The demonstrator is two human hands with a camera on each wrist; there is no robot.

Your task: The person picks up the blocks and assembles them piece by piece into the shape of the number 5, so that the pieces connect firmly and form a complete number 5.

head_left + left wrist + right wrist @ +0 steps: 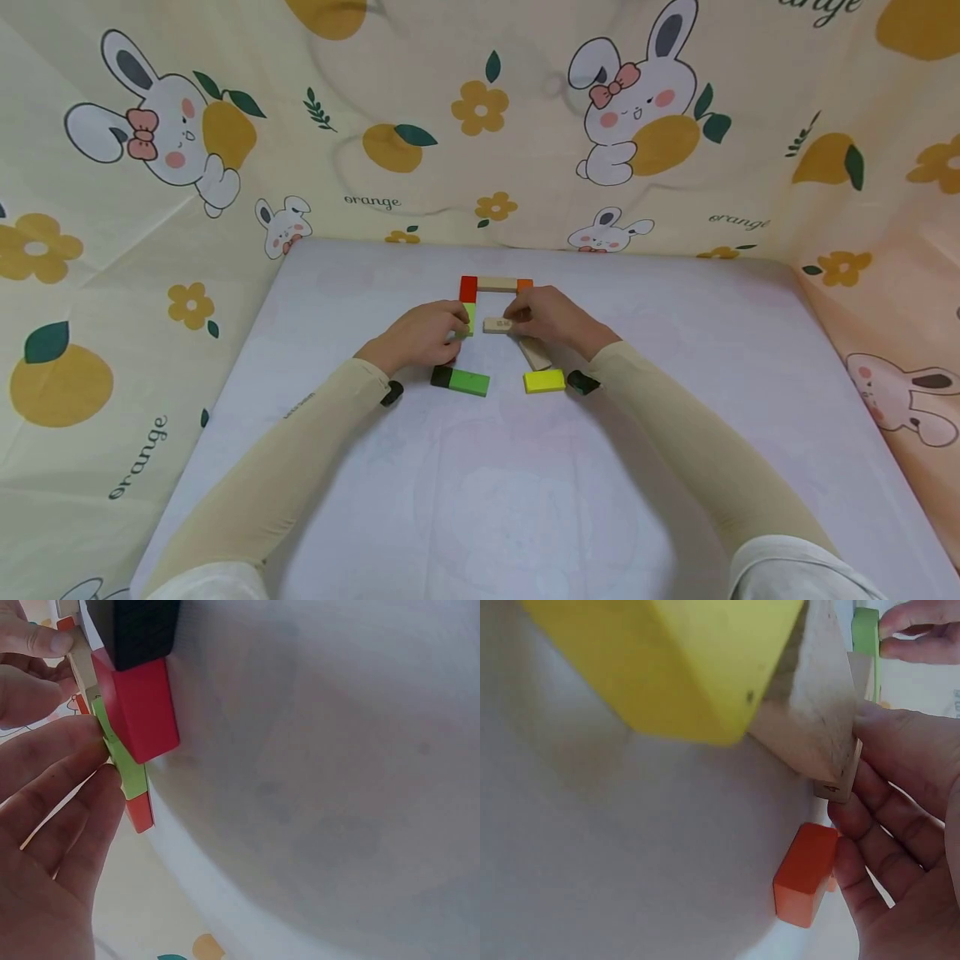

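Note:
My left hand rests its fairly straight fingertips against the outer side of a light green block. Between thumb and fingers, my right hand pinches a plain wooden block with printed marks, lying to the right of the green one. Under the right hand, another wooden block lies slanted. A red block, a wooden bar and an orange block form a row at the far end, the red one adjoining the green block.
Nearer the body lie a black block, a green block and a yellow block. A crimson block stands beside the black one. Behind the white tabletop hangs a patterned cloth.

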